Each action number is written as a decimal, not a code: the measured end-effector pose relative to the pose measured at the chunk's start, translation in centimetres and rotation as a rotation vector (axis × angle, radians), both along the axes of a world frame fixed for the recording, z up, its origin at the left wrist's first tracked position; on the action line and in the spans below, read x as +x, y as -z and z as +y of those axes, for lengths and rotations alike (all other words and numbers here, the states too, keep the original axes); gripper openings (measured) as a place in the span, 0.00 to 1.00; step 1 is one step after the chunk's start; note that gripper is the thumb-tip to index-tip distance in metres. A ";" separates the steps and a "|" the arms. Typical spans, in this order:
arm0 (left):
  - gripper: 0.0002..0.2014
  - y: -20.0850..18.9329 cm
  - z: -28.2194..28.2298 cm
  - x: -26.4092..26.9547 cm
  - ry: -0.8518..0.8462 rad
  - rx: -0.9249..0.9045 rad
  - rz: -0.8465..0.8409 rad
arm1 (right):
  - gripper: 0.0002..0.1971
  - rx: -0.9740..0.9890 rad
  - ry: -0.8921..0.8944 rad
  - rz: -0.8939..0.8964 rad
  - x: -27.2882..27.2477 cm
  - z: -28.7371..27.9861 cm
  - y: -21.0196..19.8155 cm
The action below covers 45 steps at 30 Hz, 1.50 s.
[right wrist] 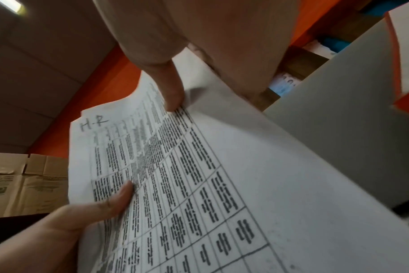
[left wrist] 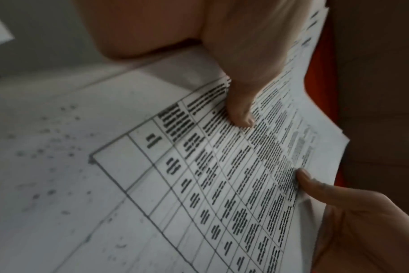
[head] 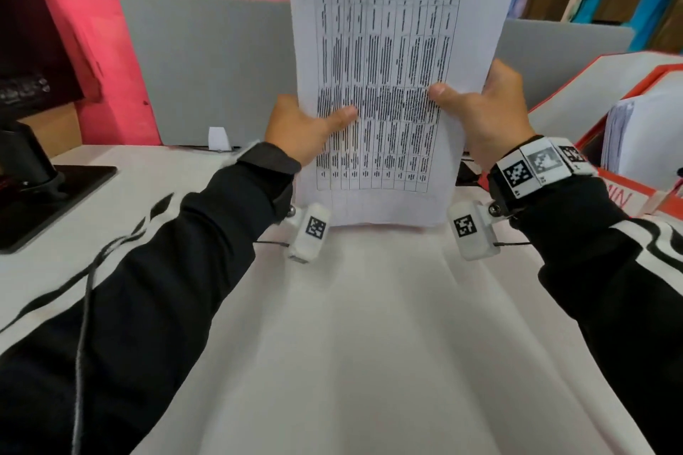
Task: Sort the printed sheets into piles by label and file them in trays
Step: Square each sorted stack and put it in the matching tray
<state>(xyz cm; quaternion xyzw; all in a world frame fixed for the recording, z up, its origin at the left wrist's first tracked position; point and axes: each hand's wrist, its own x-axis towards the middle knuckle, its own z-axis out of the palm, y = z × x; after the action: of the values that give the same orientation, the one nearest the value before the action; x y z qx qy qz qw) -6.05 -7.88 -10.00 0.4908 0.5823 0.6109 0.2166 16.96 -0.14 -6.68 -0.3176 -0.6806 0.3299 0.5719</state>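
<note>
Both hands hold a white printed sheet (head: 391,48) handwritten "H-R" upright above the white desk (head: 351,343): left hand (head: 299,129) pinching its left edge, right hand (head: 488,114) its right.

I can't read the sheet's (head: 384,85) blurred table text; its top edge is cropped, fingers hidden behind it.

left hand (head: 295,129) and right hand (head: 488,118) hold upright sheets (head: 391,29) marked h-r.
</note>
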 end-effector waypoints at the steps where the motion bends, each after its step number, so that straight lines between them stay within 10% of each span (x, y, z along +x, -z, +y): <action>1: 0.36 -1.3 0.0 -0.1 -0.006 0.028 0.056 | 0.28 0.035 0.064 0.011 0.1 0.0 -0.8; 6: 0.23 -7.2 -0.6 -1.6 -0.100 0.047 0.617 | 0.44 0.463 0.739 -0.336 2.7 -1.2 -7.2; 9: 0.22 -10.3 -2.0 -1.6 -0.063 0.053 0.857 | 0.30 0.564 0.337 -0.613 3.9 -3.5 -9.3; 13: 0.21 -10.6 -2.9 -2.4 -0.157 0.105 0.905 | 0.19 0.478 0.074 -0.456 3.9 -2.1 -7.1; 18: 0.63 -4.7 -3.1 -7.3 -0.425 0.214 0.380 | 0.18 0.115 0.038 -0.056 5.0 -1.2 -1.3; 22: 0.38 -0.8 -3.9 -7.3 0.090 -0.013 -0.153 | 0.18 -0.061 -0.088 0.046 5.6 -0.4 2.8; 40: 0.26 3.2 -4.3 -6.0 0.261 -0.066 -0.243 | 0.40 -0.347 -0.296 0.085 5.8 -0.1 6.3; 45: 0.25 1.0 -3.1 -5.2 0.140 0.048 -0.184 | 0.29 -0.292 -0.295 0.087 5.9 0.4 5.5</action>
<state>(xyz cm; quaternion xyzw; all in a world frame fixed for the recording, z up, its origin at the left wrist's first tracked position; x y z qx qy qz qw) -11.26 -11.00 -10.98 0.4770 0.5093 0.6507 0.2993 22.82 0.31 -12.16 -0.2794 -0.6392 0.5187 0.4943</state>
